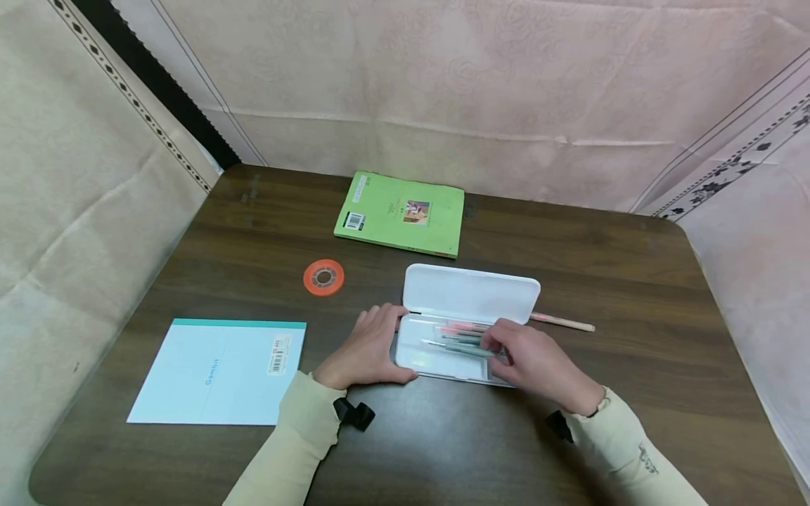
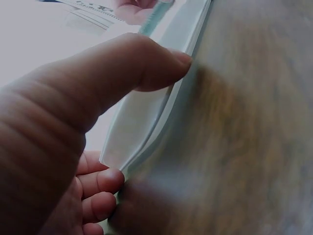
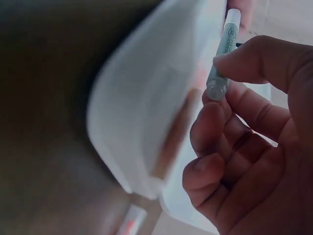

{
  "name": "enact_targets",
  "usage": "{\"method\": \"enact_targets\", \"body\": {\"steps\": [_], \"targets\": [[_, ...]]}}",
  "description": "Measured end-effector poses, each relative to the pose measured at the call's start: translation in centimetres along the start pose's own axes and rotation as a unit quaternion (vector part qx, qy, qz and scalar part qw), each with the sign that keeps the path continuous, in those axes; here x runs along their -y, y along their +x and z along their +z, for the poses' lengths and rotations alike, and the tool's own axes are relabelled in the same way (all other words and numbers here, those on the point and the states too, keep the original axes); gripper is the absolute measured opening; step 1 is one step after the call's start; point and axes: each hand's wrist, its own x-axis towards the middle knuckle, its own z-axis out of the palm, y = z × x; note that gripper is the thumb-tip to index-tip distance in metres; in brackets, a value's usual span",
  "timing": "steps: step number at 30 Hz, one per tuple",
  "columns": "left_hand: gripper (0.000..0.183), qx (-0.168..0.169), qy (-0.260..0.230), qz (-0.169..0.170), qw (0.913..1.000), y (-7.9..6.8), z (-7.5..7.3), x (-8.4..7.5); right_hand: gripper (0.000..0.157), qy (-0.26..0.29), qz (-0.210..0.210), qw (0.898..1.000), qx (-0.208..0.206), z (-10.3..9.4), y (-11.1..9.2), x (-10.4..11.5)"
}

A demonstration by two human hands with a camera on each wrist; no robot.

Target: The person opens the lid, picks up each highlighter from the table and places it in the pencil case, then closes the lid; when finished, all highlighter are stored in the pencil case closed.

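A white pencil case [image 1: 443, 362] lies open on the table, its lid [image 1: 471, 292] tilted back on the far side. My left hand [image 1: 373, 348] grips the case's left end, the thumb [image 2: 161, 68] over the near edge and the fingers [image 2: 100, 183] round the end. My right hand [image 1: 534, 358] is over the right part of the case. It pinches a pale green pen [image 3: 225, 49] between thumb and fingers. Several other pens [image 1: 462, 329], pinkish and green, lie in the case, partly hidden by the right hand.
A light pink pen or pencil [image 1: 563, 322] lies behind the case's right side. An orange tape roll [image 1: 313, 278] and a green book [image 1: 386, 211] lie farther back. At the left is a pale blue notebook [image 1: 183, 372]. Cloth curtains [image 1: 443, 84] surround the table.
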Motion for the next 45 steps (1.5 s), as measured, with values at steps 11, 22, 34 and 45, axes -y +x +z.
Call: {"method": "enact_targets", "body": {"steps": [11,22,34,45], "targets": [[0.093,0.003,-0.003,-0.003,1.0,-0.1,-0.1,-0.1,0.013,-0.045,-0.028,0.999,-0.009,1.5,0.5,0.9],[0.093,0.003,-0.005,0.001,1.0,-0.1,0.0,0.0,0.014,-0.011,-0.006,1.0,-0.016,0.8,0.3,0.9],[0.094,0.003,-0.006,-0.003,1.0,-0.1,0.0,0.0,0.017,0.044,0.017,0.996,-0.079,-2.4,-0.6,-0.1],[0.094,0.004,-0.005,-0.003,1.0,-0.1,0.0,0.0,0.021,0.018,0.018,0.987,-0.156,-5.3,-2.0,-2.5]]}}
